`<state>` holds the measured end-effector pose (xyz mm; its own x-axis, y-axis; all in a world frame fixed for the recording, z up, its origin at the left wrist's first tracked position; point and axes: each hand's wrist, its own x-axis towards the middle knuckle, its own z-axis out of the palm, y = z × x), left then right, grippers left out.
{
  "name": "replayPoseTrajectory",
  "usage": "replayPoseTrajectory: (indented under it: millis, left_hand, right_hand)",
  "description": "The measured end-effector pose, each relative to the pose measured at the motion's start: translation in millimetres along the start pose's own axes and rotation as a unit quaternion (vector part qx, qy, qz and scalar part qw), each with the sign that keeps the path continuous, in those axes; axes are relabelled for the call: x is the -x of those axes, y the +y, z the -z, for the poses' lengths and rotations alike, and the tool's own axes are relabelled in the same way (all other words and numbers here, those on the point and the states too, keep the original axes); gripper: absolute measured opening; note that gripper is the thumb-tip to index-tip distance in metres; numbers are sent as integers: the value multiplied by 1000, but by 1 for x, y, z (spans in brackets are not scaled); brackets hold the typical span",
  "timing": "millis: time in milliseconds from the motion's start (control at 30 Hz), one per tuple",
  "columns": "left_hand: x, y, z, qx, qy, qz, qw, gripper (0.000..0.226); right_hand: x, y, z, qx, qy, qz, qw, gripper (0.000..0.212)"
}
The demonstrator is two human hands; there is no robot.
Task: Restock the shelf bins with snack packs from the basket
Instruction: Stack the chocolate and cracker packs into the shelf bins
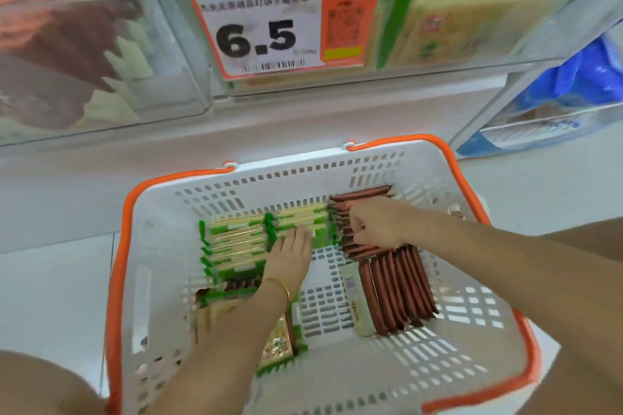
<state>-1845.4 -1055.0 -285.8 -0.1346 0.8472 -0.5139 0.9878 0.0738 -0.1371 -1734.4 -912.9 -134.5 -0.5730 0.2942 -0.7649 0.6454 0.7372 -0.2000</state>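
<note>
- Fingers (354, 229) of the right hand (374, 224) are curling down into a row of brown packs (360, 193) at the far right of the basket (303, 172), clamping on the top edges of a few of them.
- Fingers (298, 237) of the left hand (290, 259) are lying straight and close together, pressing flat on the green-edged packs (236, 242) in the far left part of the basket and gripping nothing.
- A gold bracelet (282, 286) is sitting on the left wrist.
- A second brown row (401, 286) is standing on edge along the right side, nearer the person, with one pale pack (354, 293) leaning just beside it.
- The basket, white with an orange rim (122, 246), is sitting on a pale surface directly in front of the shelf.
- Clear shelf bins are standing above it: the left bin (101, 84) is holding brown packs, the middle bin (455, 27) is holding pale green-edged packs and carrying a price tag (269, 27) reading 6.5, and the right bin (556, 124) is holding blue packs.
</note>
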Motion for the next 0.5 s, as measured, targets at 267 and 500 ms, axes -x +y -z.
replayPoseTrajectory:
  millis: [267,500]
  left_hand:
    - [-14,-2,25,67,65,12,996,41]
    - [31,-52,142,475,113,-133,862,32]
  right_hand:
    - [13,-1,-1,-36,29,-10,999,30]
    - [36,3,27,-195,158,-41,967,29]
